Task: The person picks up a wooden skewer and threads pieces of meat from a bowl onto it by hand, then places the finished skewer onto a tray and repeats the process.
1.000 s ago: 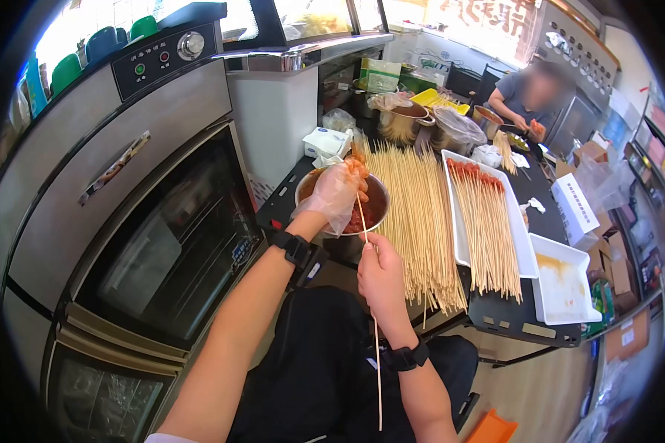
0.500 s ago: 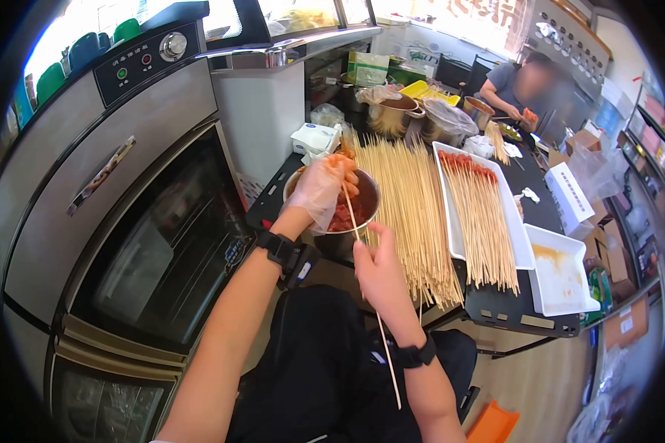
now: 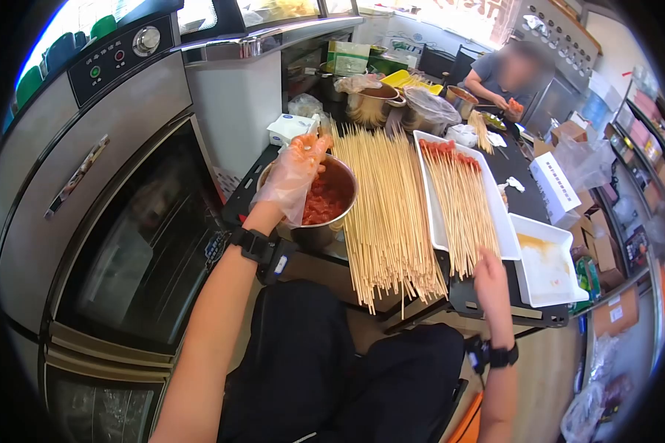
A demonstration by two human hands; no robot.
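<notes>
My left hand, in a clear plastic glove smeared orange-red, is over the rim of a metal pot. Its fingers are curled; what they hold, if anything, I cannot make out. Red marinated meat pieces lie in the pot below. Bare, my right hand has bent fingers at the near ends of the meat-tipped skewers; whether one is in its grip is hidden. Those skewers rest in a white tray, red meat at the far end. Between pot and tray lies a thick spread of plain bamboo skewers.
A second white tray with yellowish liquid stands at right. Behind are a tissue box, a large pot and a bagged pot. Across the table a person handles orange-red food. A steel cabinet borders my left.
My right hand has moved right from the pot, where it held a skewer, to the tray's near end. My left hand no longer has a skewer at its fingers. The view has shifted slightly.
</notes>
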